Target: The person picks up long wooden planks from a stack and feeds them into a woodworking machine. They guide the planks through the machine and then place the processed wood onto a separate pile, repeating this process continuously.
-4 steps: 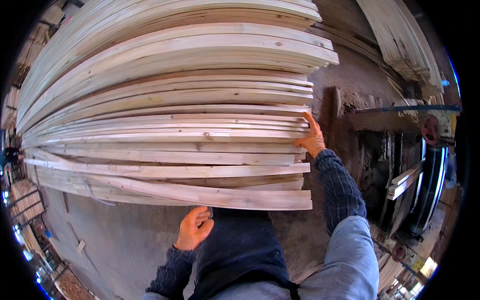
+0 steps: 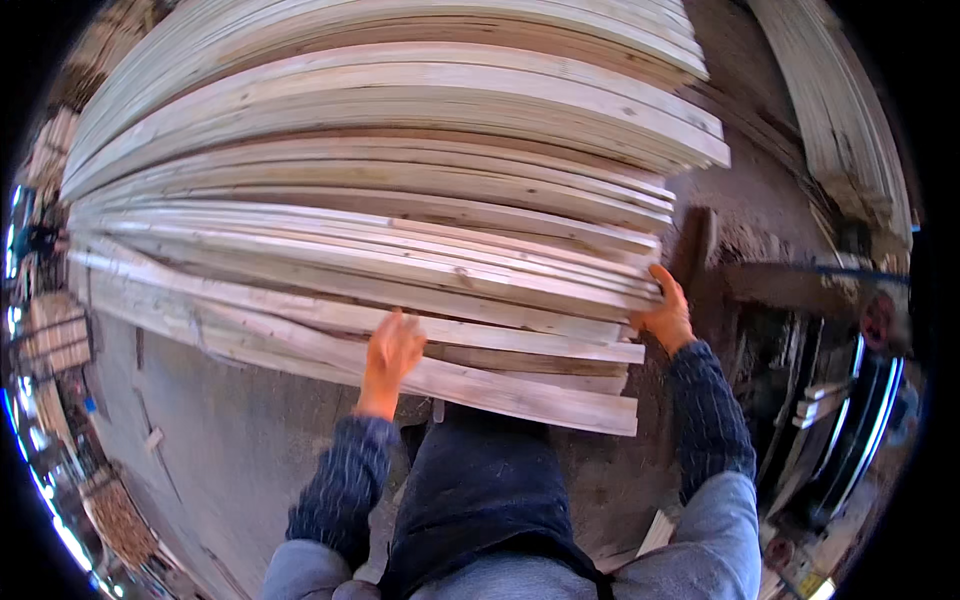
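Observation:
A tall stack of long pale wooden boards [image 2: 400,200] fills the upper and middle view, its ends to the right. My left hand [image 2: 392,350] rests on the near edge of a low board [image 2: 480,385] in the stack, fingers laid over it. My right hand [image 2: 665,312] grips the right-hand end of a board about the middle of the stack, fingers curled round the end. Both forearms wear dark striped sleeves.
Grey concrete floor [image 2: 230,440] lies below the stack. A second pile of boards [image 2: 840,120] runs up the right side. Dark machinery with a wheel-like part [image 2: 850,400] stands at right. Stacked timber [image 2: 50,340] sits far left.
My left hand has risen from below the stack to the low board's edge. My right hand stays at the board ends.

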Tool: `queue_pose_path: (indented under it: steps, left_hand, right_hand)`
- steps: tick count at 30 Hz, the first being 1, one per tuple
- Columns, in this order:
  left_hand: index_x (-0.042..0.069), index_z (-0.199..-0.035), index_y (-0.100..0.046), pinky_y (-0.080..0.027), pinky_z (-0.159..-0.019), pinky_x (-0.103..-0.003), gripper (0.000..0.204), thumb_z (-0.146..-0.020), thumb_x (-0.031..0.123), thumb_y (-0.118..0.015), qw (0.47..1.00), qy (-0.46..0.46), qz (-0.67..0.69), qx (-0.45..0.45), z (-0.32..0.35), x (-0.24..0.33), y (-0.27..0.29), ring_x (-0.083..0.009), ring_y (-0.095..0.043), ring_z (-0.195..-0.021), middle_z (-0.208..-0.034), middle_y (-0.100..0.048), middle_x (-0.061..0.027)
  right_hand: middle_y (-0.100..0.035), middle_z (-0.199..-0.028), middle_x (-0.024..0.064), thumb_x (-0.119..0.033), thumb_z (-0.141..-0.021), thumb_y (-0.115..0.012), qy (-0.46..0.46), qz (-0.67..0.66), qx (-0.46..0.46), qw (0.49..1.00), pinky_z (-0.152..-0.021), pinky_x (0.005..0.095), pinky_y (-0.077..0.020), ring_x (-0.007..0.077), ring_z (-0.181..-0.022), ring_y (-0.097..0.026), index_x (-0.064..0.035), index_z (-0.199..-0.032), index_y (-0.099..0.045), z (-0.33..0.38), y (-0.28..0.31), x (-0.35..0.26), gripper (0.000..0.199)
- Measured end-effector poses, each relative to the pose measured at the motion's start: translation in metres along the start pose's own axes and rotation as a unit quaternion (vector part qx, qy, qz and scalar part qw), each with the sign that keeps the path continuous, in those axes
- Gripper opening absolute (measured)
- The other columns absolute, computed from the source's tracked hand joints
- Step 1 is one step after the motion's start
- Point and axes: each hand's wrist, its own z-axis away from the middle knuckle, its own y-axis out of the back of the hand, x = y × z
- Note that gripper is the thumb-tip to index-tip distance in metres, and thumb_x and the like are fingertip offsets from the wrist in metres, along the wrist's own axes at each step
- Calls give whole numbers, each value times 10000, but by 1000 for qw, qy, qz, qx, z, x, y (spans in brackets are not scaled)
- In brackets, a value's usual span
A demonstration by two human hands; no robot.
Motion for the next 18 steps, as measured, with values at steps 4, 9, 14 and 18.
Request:
queue_pose_path:
  steps: [4, 9, 14, 18]
  left_hand:
    - [98, -1591, -379, -455, -1150, -421, 746, -989, 352, -740, 896, 32, 438, 72, -86, 39, 8, -304, -580, -1351, -1493, -561, -142]
    - [-20, -1561, -409, -429, -1176, -396, 916, -778, 100, -869, 947, -70, 278, 143, -122, 42, 7, -334, -508, -1413, -1527, -526, -217]
    - [180, -1378, -614, -503, -1070, -491, 533, -957, 491, -713, 891, -11, 438, 119, -136, 20, 5, -284, -605, -1267, -1347, -658, -58]
    - [123, -1405, -616, -522, -1070, -459, 576, -962, 480, -707, 879, -28, 452, 150, -111, -13, 28, -280, -653, -1226, -1340, -676, -81]
  right_hand:
    - [-603, -1417, 144, -67, -460, -929, 33, 32, -14, 999, -1124, 417, -501, 329, -1326, -579, -144, -1500, -547, 28, 19, 1, 1110]
    - [-579, -1446, 157, -98, -555, -886, 13, 26, -42, 999, -1127, 447, -493, 352, -1348, -560, -152, -1507, -539, 62, 37, -22, 1015]
    - [-558, -1513, 190, -282, -742, -895, 127, 215, -106, 962, -1173, 462, -441, 377, -1408, -531, -128, -1502, -550, 62, 54, -83, 849]
    - [-518, -1572, 229, -399, -878, -825, 201, 161, -246, 934, -1228, 436, -376, 358, -1490, -468, -94, -1514, -547, 53, 2, -209, 758]
